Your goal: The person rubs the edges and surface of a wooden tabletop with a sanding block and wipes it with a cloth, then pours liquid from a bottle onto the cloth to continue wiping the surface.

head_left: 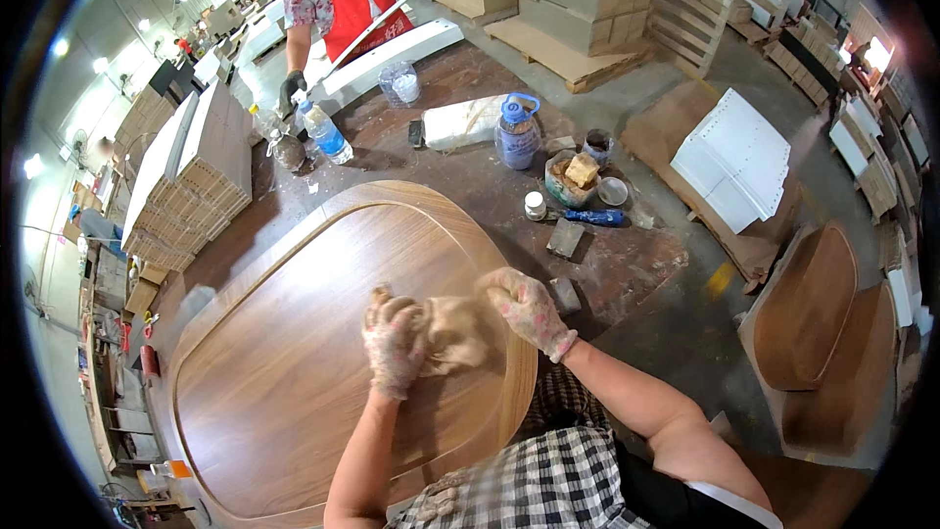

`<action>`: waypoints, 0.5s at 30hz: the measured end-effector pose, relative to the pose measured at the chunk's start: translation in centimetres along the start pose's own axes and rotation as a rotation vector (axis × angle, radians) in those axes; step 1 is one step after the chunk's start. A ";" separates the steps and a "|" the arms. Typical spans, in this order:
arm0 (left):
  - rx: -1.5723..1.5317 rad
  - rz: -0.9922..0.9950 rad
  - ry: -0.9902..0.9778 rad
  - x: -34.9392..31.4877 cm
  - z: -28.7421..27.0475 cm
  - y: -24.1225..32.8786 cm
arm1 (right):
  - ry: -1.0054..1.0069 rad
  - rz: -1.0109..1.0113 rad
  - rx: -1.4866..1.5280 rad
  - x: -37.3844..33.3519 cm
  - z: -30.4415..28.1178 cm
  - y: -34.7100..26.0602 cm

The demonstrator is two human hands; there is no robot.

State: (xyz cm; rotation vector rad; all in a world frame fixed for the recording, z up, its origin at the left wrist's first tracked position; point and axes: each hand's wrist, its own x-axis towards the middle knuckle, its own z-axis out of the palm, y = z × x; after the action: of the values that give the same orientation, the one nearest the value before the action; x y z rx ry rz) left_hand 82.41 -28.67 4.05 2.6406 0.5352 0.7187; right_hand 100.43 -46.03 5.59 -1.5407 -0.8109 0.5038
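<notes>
A large wood-grain panel (294, 333) with rounded corners and a groove near its rim lies in front of me. On its right half is a crumpled beige cloth (455, 335). My left hand (394, 343), in a patterned work glove, is closed on the cloth's left side and presses it against the panel. Above the panel's right edge, my right hand (529, 312) wears a matching glove. Its fingers are curled together just beyond the cloth, smeared by motion at the tips; whatever they may hold is hidden.
Beyond the panel, the dark worktable (441, 181) holds a blue-handled jug (517, 137), a water bottle (325, 132), a tub (571, 181), a blue-handled tool (593, 217) and dark blocks (565, 238). Stacked boards (191, 176) stand left. A co-worker in a red apron (357, 5) handles a white strip.
</notes>
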 end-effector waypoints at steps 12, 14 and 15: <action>0.018 -0.001 0.136 -0.8 -0.9 -2.9 | -1.482 -0.337 0.134 -9.4 13.7 -17.9; 0.000 -0.022 0.123 -1.0 -0.9 -2.7 | -1.493 -0.315 0.271 -10.2 14.3 -18.1; -0.017 -0.022 0.141 -0.9 -0.7 -2.9 | -1.466 -0.350 0.321 -10.4 14.6 -18.0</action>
State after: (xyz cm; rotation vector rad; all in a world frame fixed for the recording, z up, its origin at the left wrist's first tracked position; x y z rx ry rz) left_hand 80.55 -26.38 3.03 2.5777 0.5930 0.9034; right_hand 79.38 -44.10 19.67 -0.4939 -1.9134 1.4418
